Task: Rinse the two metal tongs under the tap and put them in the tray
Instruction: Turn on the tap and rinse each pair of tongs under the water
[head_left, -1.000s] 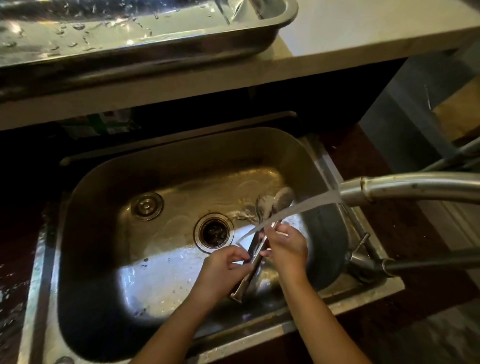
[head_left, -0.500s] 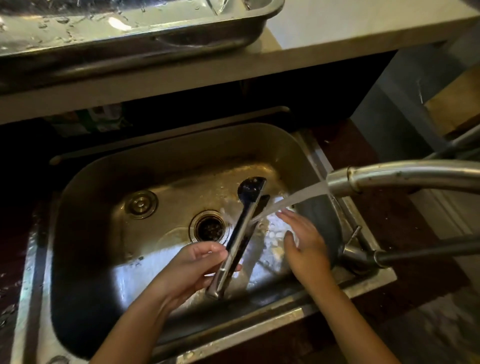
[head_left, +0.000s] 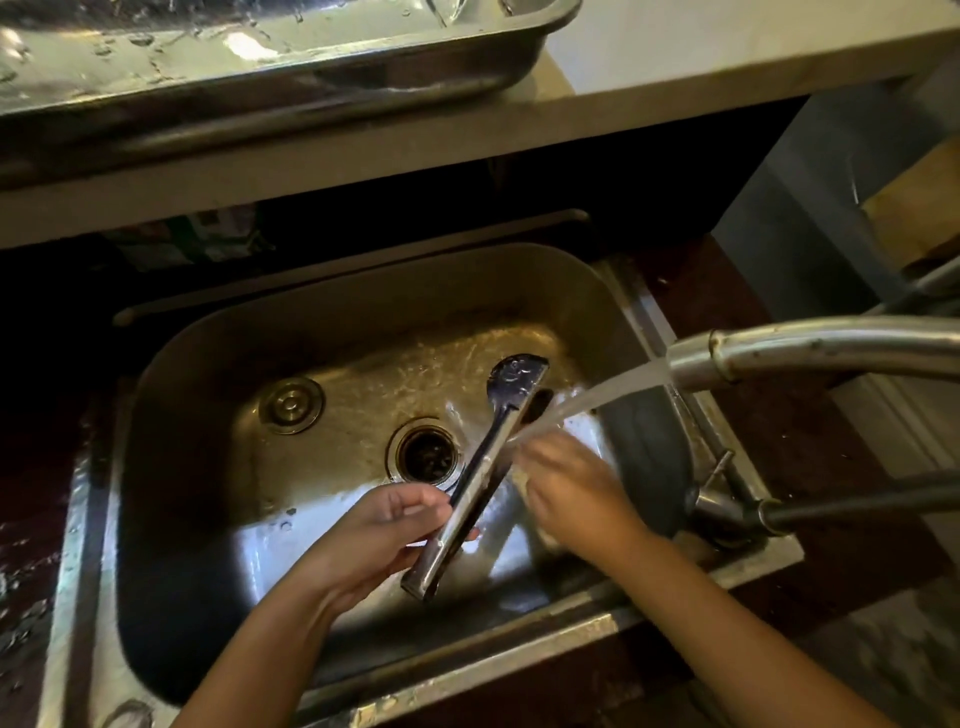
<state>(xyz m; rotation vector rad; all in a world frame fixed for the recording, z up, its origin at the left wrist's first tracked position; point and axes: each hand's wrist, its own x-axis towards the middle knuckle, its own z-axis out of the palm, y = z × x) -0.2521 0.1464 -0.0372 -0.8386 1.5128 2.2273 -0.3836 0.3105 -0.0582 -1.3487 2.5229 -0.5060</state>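
Observation:
My left hand grips the handle end of a pair of metal tongs over the steel sink. The tongs point up and away, with their rounded tips near the back right of the basin. Water streams from the tap spout onto the tongs' arms and onto my right hand. That hand sits just right of the tongs, fingers curled loosely under the stream; I cannot tell whether it touches them. A wet metal tray rests on the counter above the sink. A second pair of tongs is not clearly visible.
The drain hole lies at the basin's middle, with a round metal plug to its left. The tap's base and lever stand at the sink's right rim. A pale counter runs across the top.
The tongs have turned from under both hands to being held by my left hand alone. My right hand let go, then came back close beside the tongs under the stream.

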